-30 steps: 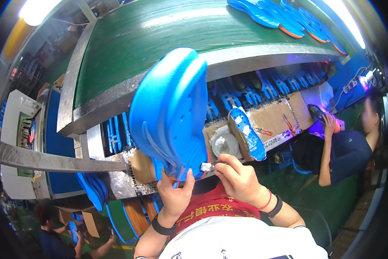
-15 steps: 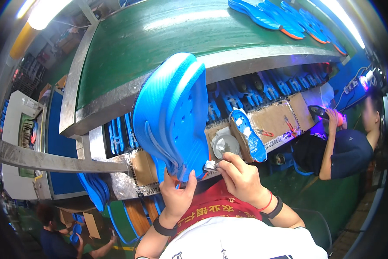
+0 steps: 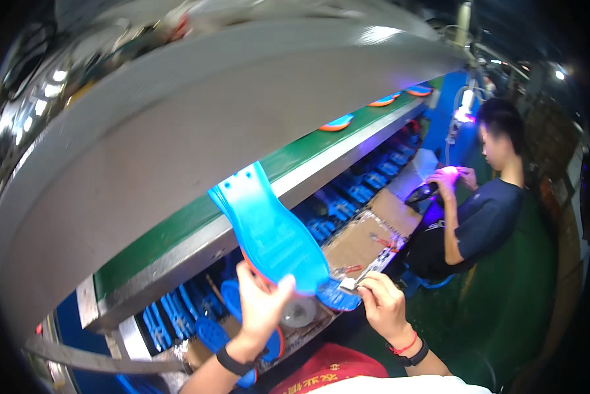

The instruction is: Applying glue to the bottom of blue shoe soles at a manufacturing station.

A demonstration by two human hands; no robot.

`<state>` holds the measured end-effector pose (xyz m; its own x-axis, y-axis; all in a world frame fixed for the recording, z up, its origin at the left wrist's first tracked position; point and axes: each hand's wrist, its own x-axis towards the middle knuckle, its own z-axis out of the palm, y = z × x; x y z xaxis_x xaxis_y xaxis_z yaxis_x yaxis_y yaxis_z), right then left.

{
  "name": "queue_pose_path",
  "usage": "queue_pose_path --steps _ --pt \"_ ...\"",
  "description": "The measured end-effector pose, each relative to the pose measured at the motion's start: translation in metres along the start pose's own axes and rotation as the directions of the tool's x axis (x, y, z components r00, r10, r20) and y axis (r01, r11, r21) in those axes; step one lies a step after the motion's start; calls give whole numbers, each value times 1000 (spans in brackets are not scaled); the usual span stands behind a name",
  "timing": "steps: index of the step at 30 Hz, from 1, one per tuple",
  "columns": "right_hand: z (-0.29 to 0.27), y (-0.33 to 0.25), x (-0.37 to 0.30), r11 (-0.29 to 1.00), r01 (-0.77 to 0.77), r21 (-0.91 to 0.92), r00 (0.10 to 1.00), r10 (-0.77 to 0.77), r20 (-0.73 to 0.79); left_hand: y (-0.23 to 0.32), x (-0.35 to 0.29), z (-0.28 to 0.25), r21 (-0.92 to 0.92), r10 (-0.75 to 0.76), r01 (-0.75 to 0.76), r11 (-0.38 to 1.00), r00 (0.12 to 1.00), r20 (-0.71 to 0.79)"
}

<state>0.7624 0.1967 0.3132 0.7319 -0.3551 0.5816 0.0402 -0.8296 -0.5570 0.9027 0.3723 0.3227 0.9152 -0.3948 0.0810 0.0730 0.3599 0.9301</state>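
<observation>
A blue shoe sole (image 3: 278,236) with an orange edge is gripped near its lower end by my left hand (image 3: 259,305), thumb on its top face. Its far end, with small holes, points up toward the conveyor. My right hand (image 3: 381,305) pinches a small tool with a white tip (image 3: 349,284), just beside the sole's near right end. Below that tip another blue sole (image 3: 341,301) lies on the bench, partly covered by the held one. A pale round bowl (image 3: 299,311) stands behind my left hand, its contents unclear.
A big grey curved panel (image 3: 144,111) fills the upper left. Beyond the held sole runs a green conveyor belt (image 3: 301,154) carrying several blue soles. Red-handled tools (image 3: 354,269) lie on cardboard (image 3: 354,244). At right a co-worker (image 3: 485,210) handles a dark item (image 3: 421,192) under purple light.
The view has swung and the grey panel now covers the upper left. The held sole has turned, showing a broad flat face. The right hand has moved away from the left hand.
</observation>
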Motion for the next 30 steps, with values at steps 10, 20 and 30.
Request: queue_pose_path --steps 10,20,30 --pt "19 5 -22 993 118 7 991 -118 61 7 85 25 311 218 -189 931 974 -60" --pt "52 -6 -57 968 -195 159 864 93 496 -123 -80 -157 644 241 40 764 908 -342" --pt "89 -11 -64 907 -145 396 850 -91 519 -110 -81 -154 481 47 96 872 960 -277"
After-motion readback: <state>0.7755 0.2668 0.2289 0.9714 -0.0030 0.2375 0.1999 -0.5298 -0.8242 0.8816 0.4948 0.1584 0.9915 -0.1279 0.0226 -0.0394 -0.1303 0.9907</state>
